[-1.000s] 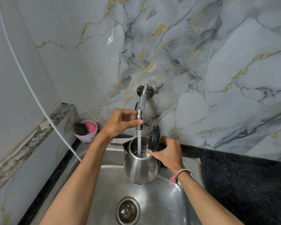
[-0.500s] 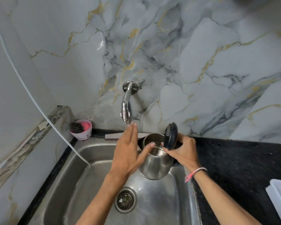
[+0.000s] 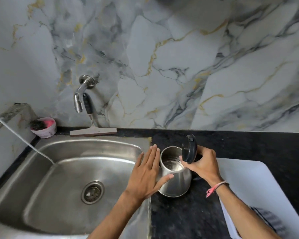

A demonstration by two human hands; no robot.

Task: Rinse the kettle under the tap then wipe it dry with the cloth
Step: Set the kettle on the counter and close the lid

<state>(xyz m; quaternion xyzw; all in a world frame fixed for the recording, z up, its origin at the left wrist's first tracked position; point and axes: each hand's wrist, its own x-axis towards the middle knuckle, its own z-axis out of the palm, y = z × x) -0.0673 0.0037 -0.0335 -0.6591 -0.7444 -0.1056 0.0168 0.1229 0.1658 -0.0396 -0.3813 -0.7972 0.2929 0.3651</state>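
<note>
A steel kettle (image 3: pixel 175 180) with its black lid (image 3: pixel 189 149) flipped up stands on the black counter just right of the sink. My right hand (image 3: pixel 203 165) grips it at the handle side, under the lid. With fingers spread, my left hand (image 3: pixel 146 173) lies flat against the kettle's left wall. The chrome tap (image 3: pixel 79 97) juts from the marble wall above the sink's back left; no water runs from it. A striped grey cloth (image 3: pixel 271 221) lies on a white board at the lower right, partly hidden by my right forearm.
The steel sink (image 3: pixel 33 195) with its round drain (image 3: pixel 92 192) fills the lower left. A squeegee (image 3: pixel 93 130) leans behind it, beside a pink tub (image 3: pixel 44 127) with a scrubber. A white cord (image 3: pixel 24 144) dips into the basin. The white board (image 3: pixel 259 183) covers the counter at right.
The water has stopped. The kettle has moved right, from under the tap over the sink to the counter. My left hand left the tap and now rests on the kettle's side.
</note>
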